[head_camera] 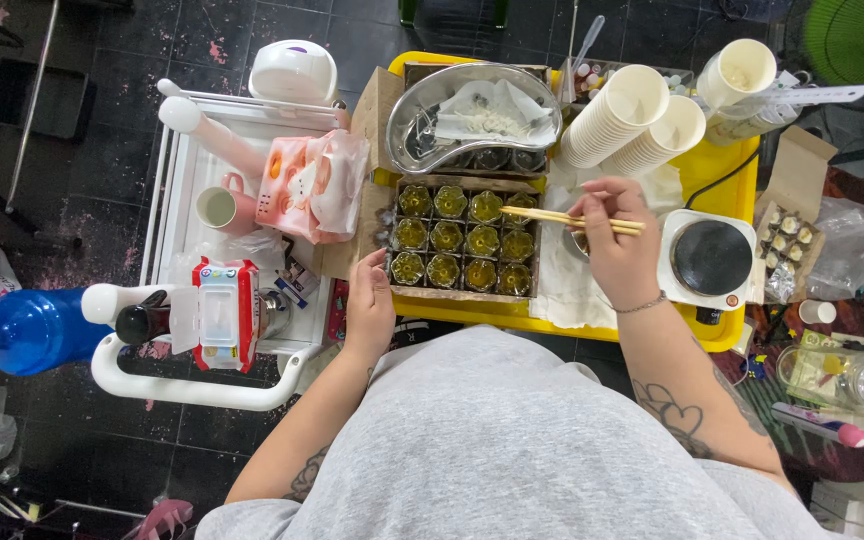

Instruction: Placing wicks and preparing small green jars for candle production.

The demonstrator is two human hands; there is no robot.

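At the far left a blue bottle (pixel 32 330) lies on the dark floor beside a white cart (pixel 177 215) that carries a pink mug (pixel 222 208) and a packet of wet wipes (pixel 222 315). The left hand (pixel 369 303) rests with fingers loosely curled against the near left corner of a cardboard tray (pixel 464 294), gripping nothing that I can see. In the tray stand rows of small glass jars (pixel 464 238) filled with a yellow-green liquid, packed close and touching. Behind them sits a kidney-shaped metal basin (pixel 472 115) with white paper in it. The right hand (pixel 620 235) pinches a pair of wooden chopsticks (pixel 572 219), fingers clamped on them, tips reaching over the right-hand jars. Stacks of paper cups (pixel 632 125) lie behind, and a small electric hotplate (pixel 710 258) stands just right of the hand on the yellow table (pixel 722 170). The risk, as I judge it, is that the sticks knock a jar and spill it, or the wrist brushes the hotplate.
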